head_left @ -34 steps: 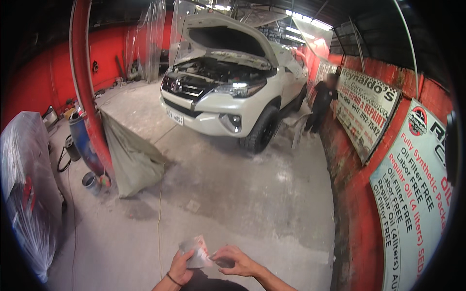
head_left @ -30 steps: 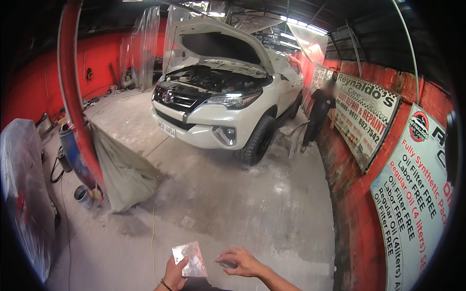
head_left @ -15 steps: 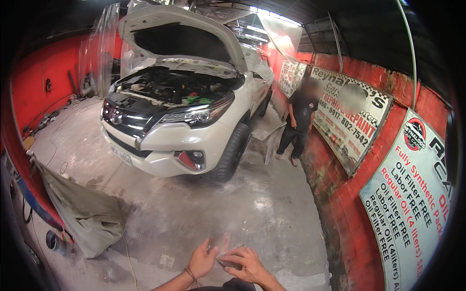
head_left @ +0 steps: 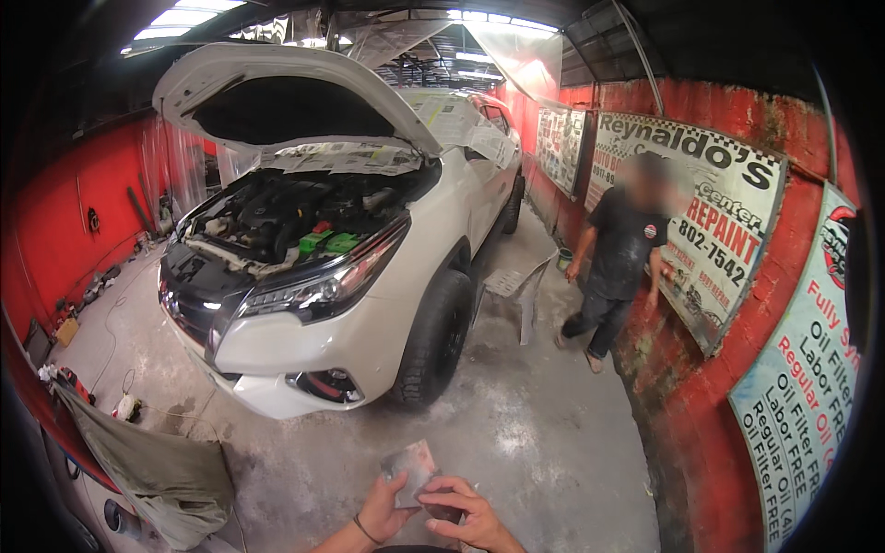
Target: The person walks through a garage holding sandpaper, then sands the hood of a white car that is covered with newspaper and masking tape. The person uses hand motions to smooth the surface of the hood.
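Observation:
Low in the view, my left hand (head_left: 382,511) grips a flat, greyish rectangular sheet (head_left: 413,468) with a pinkish smear near its far corner. My thumb lies along the sheet's left edge. Close beside it, my right hand (head_left: 477,518) has its fingers curled round a small dark piece (head_left: 444,511), mostly hidden; its kind is unclear. The right fingertips are at the near right edge of the sheet; I cannot tell whether they touch it. Ahead stands a white SUV (head_left: 378,346) with its hood (head_left: 387,106) raised and the engine bay (head_left: 286,217) exposed.
Newspaper (head_left: 346,158) covers the windshield. A person (head_left: 619,249) in dark clothes stands by the red wall (head_left: 687,415), near a loose pale panel (head_left: 527,309) on the floor. A grey-green cloth (head_left: 171,470) hangs at the lower left, close to cords on the concrete floor.
My view has moved nearer the SUV and the person. The sheet in my left hand has turned so more of its face shows. The person has shifted posture.

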`<act>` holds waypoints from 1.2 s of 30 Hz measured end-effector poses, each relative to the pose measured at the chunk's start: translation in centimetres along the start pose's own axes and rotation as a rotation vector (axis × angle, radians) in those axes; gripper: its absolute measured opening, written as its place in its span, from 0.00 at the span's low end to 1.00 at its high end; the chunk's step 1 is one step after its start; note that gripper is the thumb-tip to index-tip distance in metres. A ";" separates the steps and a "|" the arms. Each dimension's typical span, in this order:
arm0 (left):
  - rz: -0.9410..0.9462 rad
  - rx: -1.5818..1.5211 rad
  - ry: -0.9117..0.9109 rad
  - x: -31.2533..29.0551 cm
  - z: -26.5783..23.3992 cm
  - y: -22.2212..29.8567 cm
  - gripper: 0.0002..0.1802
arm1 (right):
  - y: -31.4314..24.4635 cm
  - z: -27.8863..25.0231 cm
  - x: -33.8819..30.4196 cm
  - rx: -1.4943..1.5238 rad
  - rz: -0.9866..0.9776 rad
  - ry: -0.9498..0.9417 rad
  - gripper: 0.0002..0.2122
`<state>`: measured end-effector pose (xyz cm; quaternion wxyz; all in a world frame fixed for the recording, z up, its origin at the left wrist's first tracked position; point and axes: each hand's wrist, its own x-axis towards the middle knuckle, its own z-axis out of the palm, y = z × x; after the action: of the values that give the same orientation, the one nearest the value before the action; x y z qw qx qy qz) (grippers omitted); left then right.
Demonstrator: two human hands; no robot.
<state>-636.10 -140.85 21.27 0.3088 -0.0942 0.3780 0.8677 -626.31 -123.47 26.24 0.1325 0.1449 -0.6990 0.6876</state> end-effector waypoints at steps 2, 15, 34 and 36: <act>-0.090 -0.136 -0.042 3.4 0.0 -0.2 0.23 | 2.6 -3.7 3.0 -0.068 0.067 -0.084 0.20; 0.317 0.967 -0.064 32.0 10.4 6.5 0.20 | 15.7 -27.3 26.5 -0.803 -0.053 -0.046 0.20; -0.041 0.366 -0.474 79.2 48.8 -0.8 0.19 | 18.1 -62.6 45.6 -0.220 -0.006 0.647 0.21; -0.252 0.250 -0.452 81.7 51.4 -1.5 0.22 | 20.3 -67.3 47.6 -0.246 -0.030 0.599 0.20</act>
<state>-696.22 -65.42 23.76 0.5000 0.0943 0.3887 0.7681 -679.04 -56.94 27.11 0.3588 -0.0708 -0.7046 0.6081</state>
